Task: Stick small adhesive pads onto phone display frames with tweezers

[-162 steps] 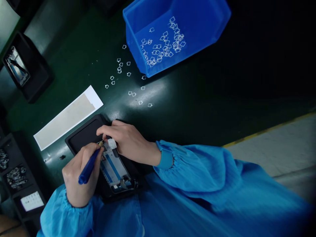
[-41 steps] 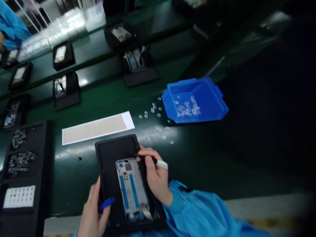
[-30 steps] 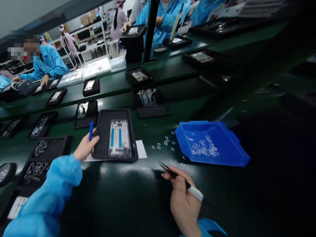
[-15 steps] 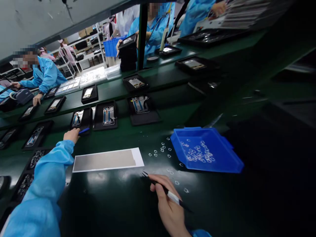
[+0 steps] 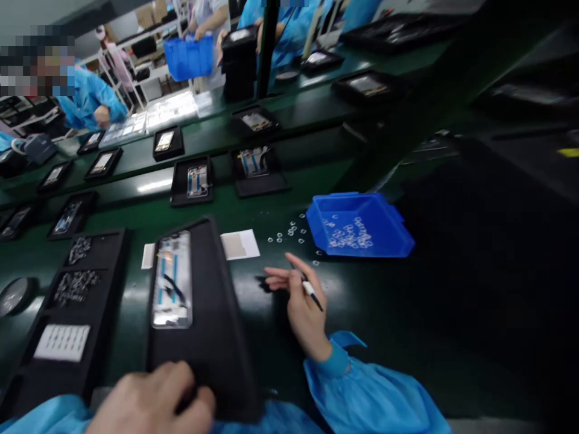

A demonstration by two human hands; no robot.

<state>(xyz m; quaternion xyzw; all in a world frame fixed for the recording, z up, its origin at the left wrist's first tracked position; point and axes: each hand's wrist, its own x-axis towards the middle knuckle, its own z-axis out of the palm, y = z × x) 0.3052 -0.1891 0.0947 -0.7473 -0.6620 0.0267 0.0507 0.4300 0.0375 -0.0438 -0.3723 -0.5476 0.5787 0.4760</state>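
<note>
The left hand (image 5: 154,398) has its fingers bent around the near end of a black tray (image 5: 208,337), gripping it, and the right hand (image 5: 307,307) holds a thin black and white tool (image 5: 310,292), some fingers spread wide. An open phone (image 5: 174,271) lies in the tray's left part. The step looks like moving the tray, which seems tipped above the worktop (image 5: 275,349); putting it down would need a slow, level hand so the phone won't slide. Farther right, small white rings lie beside and inside a blue bin (image 5: 386,235).
</note>
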